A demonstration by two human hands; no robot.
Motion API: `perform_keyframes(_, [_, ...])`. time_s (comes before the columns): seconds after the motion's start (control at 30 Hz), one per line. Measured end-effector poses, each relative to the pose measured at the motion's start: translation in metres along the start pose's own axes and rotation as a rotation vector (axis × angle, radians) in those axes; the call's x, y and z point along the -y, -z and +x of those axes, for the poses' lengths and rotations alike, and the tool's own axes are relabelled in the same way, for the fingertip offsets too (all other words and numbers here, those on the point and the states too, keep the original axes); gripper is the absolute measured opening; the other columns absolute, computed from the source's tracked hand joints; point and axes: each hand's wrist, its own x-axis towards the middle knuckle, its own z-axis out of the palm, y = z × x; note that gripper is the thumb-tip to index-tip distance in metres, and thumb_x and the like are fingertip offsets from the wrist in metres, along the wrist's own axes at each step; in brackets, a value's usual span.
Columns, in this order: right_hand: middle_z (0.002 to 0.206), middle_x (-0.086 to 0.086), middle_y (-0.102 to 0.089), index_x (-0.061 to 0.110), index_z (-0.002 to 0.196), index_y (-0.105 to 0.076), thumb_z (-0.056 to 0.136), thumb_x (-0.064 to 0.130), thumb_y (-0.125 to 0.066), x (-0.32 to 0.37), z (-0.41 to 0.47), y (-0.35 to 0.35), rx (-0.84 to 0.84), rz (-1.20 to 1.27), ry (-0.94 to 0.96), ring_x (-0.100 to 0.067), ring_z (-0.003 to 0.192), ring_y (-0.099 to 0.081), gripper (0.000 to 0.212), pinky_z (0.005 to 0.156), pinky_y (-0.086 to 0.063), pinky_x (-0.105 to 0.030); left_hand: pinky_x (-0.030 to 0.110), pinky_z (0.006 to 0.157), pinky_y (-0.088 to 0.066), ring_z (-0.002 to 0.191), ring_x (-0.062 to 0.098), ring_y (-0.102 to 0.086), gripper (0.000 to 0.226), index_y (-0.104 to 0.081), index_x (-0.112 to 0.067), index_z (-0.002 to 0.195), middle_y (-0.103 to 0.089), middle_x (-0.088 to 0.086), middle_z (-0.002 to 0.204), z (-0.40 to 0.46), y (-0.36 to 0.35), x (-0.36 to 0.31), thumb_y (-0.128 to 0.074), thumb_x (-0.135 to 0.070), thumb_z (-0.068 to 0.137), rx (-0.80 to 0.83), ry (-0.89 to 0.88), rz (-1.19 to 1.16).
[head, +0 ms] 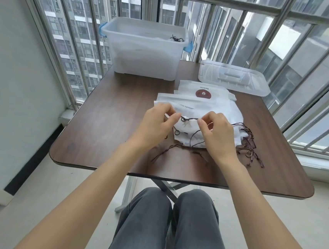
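Observation:
A dark brown cord (pixel 190 118) stretches between my two hands above a pile of white drawstring bags (pixel 207 106) on the brown table (pixel 108 139). My left hand (pixel 157 123) pinches the cord's looped left end between thumb and fingers. My right hand (pixel 217 133) pinches the cord's right part, fingers curled. The cord's loose tail (pixel 169 150) trails down onto the table in front of the bags. More brown cords (pixel 250 144) lie bunched at the right of the pile, partly hidden by my right hand.
A clear plastic storage bin (pixel 145 48) with blue latches stands at the back left of the table, with a dark cord (pixel 176 38) inside. Its clear lid (pixel 234 78) lies at the back right. Window railings run behind and to the right. My knees sit below the table's front edge.

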Motion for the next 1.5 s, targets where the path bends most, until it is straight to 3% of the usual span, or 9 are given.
perform_keyframes(0.07, [0.081, -0.006, -0.058, 0.013, 0.075, -0.054, 0.09, 0.021, -0.058, 0.002, 0.001, 0.001, 0.011, 0.097, -0.086, -0.016, 0.071, -0.053, 0.017, 0.07, -0.038, -0.028, 0.021, 0.059, -0.035, 0.056, 0.008, -0.046, 0.027, -0.057, -0.014, 0.068, -0.054, -0.004, 0.064, 0.0, 0.0, 0.0, -0.055, -0.025, 0.093, 0.022, 0.116, -0.229])
perform_keyframes(0.2, [0.069, -0.002, -0.062, 0.012, 0.068, -0.056, 0.087, 0.02, -0.062, 0.003, 0.004, 0.004, 0.03, 0.519, -0.347, -0.008, 0.059, -0.062, 0.022, 0.069, -0.046, -0.027, 0.022, 0.064, -0.037, 0.057, 0.008, -0.048, 0.032, -0.058, -0.015, 0.063, -0.062, 0.006, 0.088, 0.002, 0.004, -0.005, -0.053, -0.021, 0.094, -0.01, 0.24, -0.696])
perform_keyframes(0.37, [0.074, -0.003, -0.065, 0.011, 0.073, -0.056, 0.09, 0.016, -0.059, 0.01, 0.004, 0.009, 0.062, 0.853, -0.498, -0.004, 0.052, -0.064, 0.018, 0.054, -0.049, -0.013, 0.011, 0.048, -0.034, 0.052, 0.002, -0.047, 0.025, -0.057, -0.011, 0.077, -0.069, 0.004, 0.106, -0.001, 0.003, -0.015, -0.044, -0.018, 0.098, 0.105, 0.298, -1.127])
perform_keyframes(0.57, [0.067, 0.004, -0.069, 0.013, 0.075, -0.059, 0.09, 0.021, -0.057, 0.014, 0.007, 0.017, 0.274, 1.335, -0.72, -0.005, 0.053, -0.063, 0.017, 0.056, -0.05, -0.015, 0.009, 0.036, -0.019, 0.039, 0.002, -0.024, 0.021, -0.063, -0.011, 0.082, -0.063, -0.005, 0.071, -0.001, -0.011, -0.014, -0.049, -0.02, 0.096, 0.051, 0.265, -1.0])
perform_keyframes(0.73, [0.08, 0.0, -0.065, 0.011, 0.082, -0.062, 0.087, 0.014, -0.057, 0.012, 0.006, 0.016, 0.235, 1.646, -0.763, -0.004, 0.057, -0.06, 0.008, 0.056, -0.051, -0.015, 0.012, 0.033, -0.019, 0.035, 0.002, -0.023, 0.018, -0.064, -0.011, 0.078, -0.053, -0.008, 0.06, -0.002, -0.015, -0.008, -0.057, -0.021, 0.092, -0.001, 0.302, -0.855])
perform_keyframes(0.97, [0.096, -0.004, -0.068, 0.016, 0.088, -0.062, 0.09, 0.017, -0.053, 0.018, 0.005, 0.007, 0.188, 1.52, -0.607, -0.011, 0.082, -0.063, 0.009, 0.055, -0.046, -0.012, 0.009, 0.034, -0.021, 0.039, 0.0, -0.027, 0.021, -0.063, -0.007, 0.103, -0.069, -0.004, 0.08, -0.004, -0.013, 0.001, -0.044, -0.004, 0.097, 0.145, 0.327, -0.982])
perform_keyframes(1.17, [0.064, 0.008, -0.064, 0.019, 0.078, -0.066, 0.086, 0.024, -0.062, 0.027, 0.005, 0.002, 0.107, 1.209, -0.536, -0.003, 0.064, -0.06, 0.01, 0.063, -0.041, -0.016, 0.009, 0.036, -0.022, 0.043, -0.001, -0.034, 0.019, -0.067, -0.013, 0.097, -0.07, -0.003, 0.076, -0.003, -0.012, 0.002, -0.05, -0.007, 0.094, 0.172, 0.265, -0.97])
perform_keyframes(1.3, [0.061, 0.007, -0.059, 0.019, 0.075, -0.067, 0.088, 0.031, -0.06, 0.028, 0.004, 0.001, 0.081, 0.95, -0.485, -0.001, 0.059, -0.057, 0.019, 0.053, -0.043, -0.012, 0.011, 0.034, -0.024, 0.038, 0.003, -0.037, 0.012, -0.069, -0.012, 0.093, -0.068, -0.001, 0.067, -0.004, -0.015, -0.002, -0.057, -0.01, 0.09, 0.101, 0.239, -0.876])
perform_keyframes(1.5, [0.066, 0.011, -0.064, 0.02, 0.097, -0.069, 0.093, 0.01, -0.054, 0.022, 0.002, 0.004, 0.18, 0.806, -0.375, 0.005, 0.062, -0.062, 0.019, 0.046, -0.037, -0.009, 0.015, 0.034, -0.028, 0.042, 0.004, -0.044, 0.024, -0.062, -0.014, 0.111, -0.068, 0.003, 0.074, -0.008, -0.017, -0.005, -0.046, -0.004, 0.097, 0.091, 0.189, -0.76])
